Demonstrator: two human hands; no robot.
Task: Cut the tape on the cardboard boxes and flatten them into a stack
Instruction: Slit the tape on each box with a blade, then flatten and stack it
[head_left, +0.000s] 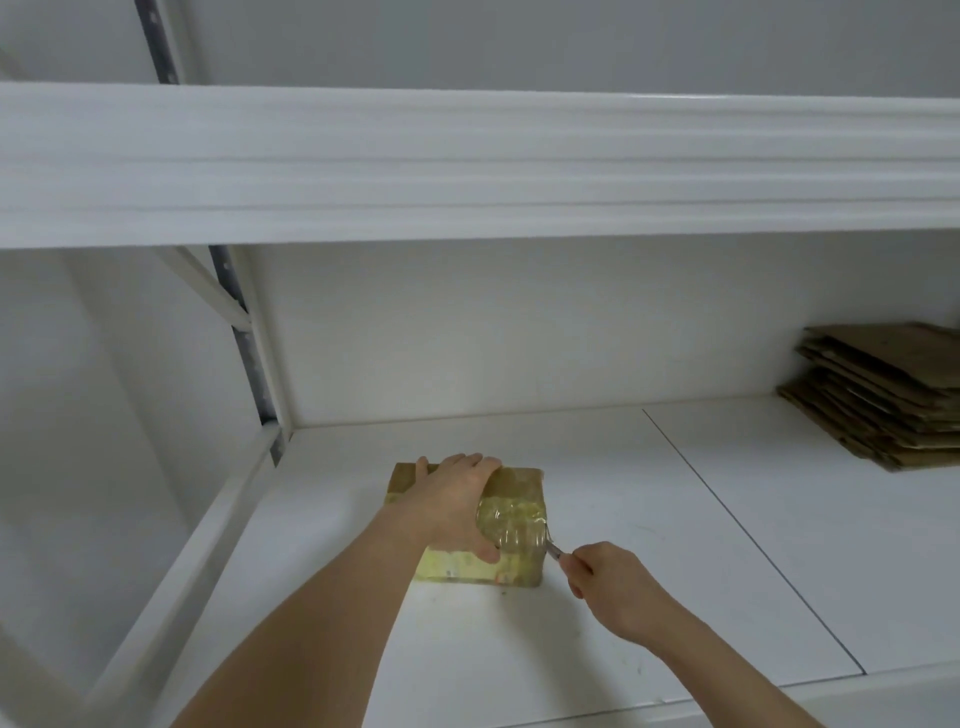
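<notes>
Box (511, 519) being pinned to shelf (675, 545) by left hand (452, 499), fingers curled over top, steadying against blade. Cutter (553, 551) being gripped in right hand (608, 577), fingers closed, at taped edge. Flattened stack (878, 395) being kept well apart.

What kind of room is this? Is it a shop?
Probably a storeroom, not a shop floor. There are plain white metal shelves, a stack of flattened cardboard on the right, and a taped cardboard box being cut open.
</notes>
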